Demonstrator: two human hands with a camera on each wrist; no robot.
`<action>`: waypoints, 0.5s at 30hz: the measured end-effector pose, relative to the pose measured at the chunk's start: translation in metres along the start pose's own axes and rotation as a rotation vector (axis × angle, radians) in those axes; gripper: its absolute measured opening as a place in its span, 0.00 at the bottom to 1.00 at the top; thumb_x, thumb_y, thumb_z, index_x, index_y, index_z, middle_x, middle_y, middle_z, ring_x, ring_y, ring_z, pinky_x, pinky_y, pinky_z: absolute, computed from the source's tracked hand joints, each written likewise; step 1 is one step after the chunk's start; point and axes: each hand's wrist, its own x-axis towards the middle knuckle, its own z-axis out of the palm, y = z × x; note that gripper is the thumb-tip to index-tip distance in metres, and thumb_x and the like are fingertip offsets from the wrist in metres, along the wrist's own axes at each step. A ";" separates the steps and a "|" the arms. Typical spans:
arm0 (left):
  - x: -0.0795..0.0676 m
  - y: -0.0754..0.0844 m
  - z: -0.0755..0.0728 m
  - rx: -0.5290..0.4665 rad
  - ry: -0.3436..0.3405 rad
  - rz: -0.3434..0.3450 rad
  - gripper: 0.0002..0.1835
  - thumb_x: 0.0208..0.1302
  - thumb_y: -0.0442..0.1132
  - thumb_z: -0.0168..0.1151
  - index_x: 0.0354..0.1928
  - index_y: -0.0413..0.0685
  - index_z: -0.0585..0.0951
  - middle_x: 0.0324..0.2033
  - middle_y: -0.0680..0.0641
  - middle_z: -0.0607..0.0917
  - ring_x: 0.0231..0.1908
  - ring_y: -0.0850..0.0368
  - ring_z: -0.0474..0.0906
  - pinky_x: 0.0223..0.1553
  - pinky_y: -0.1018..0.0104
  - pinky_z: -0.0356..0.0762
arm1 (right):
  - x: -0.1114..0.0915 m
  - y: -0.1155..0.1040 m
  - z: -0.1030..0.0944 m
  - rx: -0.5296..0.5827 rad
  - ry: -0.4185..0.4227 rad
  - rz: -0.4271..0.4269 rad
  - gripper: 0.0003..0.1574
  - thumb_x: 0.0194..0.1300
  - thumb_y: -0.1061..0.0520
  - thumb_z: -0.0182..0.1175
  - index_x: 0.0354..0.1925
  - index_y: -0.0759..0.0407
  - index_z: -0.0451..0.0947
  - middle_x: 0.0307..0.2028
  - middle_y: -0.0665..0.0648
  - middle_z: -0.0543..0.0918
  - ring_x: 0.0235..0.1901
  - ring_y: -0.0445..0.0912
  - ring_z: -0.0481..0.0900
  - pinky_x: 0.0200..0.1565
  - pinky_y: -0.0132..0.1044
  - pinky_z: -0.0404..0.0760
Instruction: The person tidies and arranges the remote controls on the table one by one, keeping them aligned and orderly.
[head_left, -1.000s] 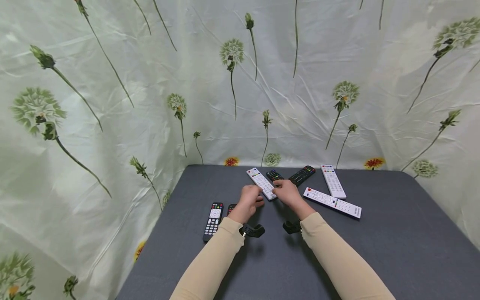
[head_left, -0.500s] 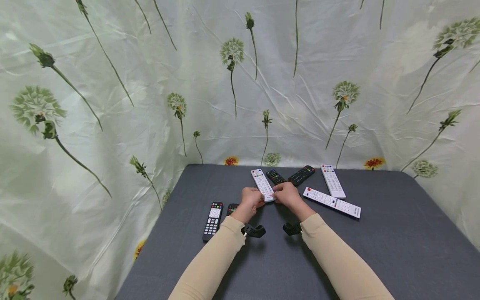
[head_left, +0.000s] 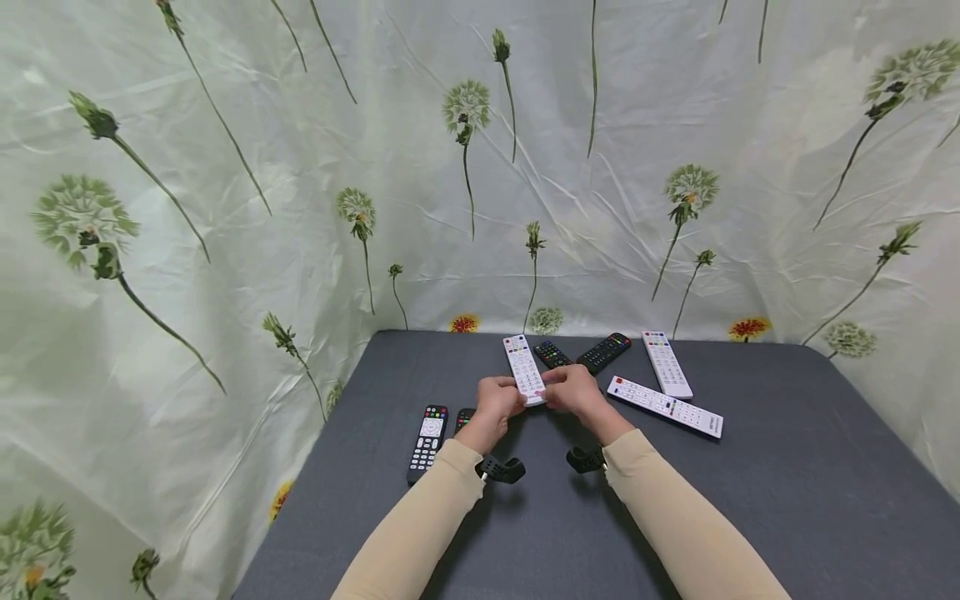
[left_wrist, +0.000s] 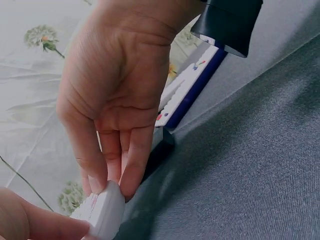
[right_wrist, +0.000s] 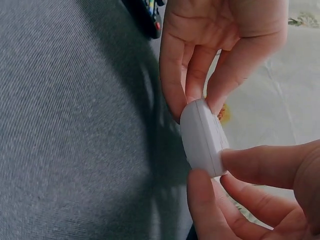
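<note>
A white remote control [head_left: 523, 365] lies between both hands at the back middle of the dark table, its buttons facing up. Thumb and fingers of my left hand [head_left: 497, 403] pinch the left corner of its near end. On the opposite corner, my right hand [head_left: 579, 392] has a similar pinch. Up close in the right wrist view, the remote's rounded end [right_wrist: 204, 140] looks raised off the cloth, above a shadow. The left wrist view shows the right hand [left_wrist: 120, 75] gripping one side of that end. Its far part is mostly hidden in both wrist views.
Behind the right hand lie two black remotes [head_left: 604, 353]. To the right, one white remote [head_left: 666, 367] stands nearly end-on to another white remote [head_left: 664, 406]. A black remote [head_left: 428, 443] lies left, beside one partly covered by the left arm. A flowered curtain [head_left: 420, 167] hangs behind the table.
The white remote has swung from a slant to point more straight ahead, its near end shifting left. My left hand has gone from beside it to pinching it.
</note>
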 end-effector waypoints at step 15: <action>-0.020 0.011 -0.020 0.088 -0.045 0.100 0.24 0.52 0.15 0.62 0.53 0.31 0.82 0.39 0.40 0.87 0.36 0.50 0.85 0.35 0.61 0.85 | -0.016 -0.018 0.000 0.049 -0.129 -0.014 0.35 0.61 0.75 0.62 0.67 0.70 0.69 0.45 0.69 0.83 0.40 0.52 0.85 0.44 0.45 0.86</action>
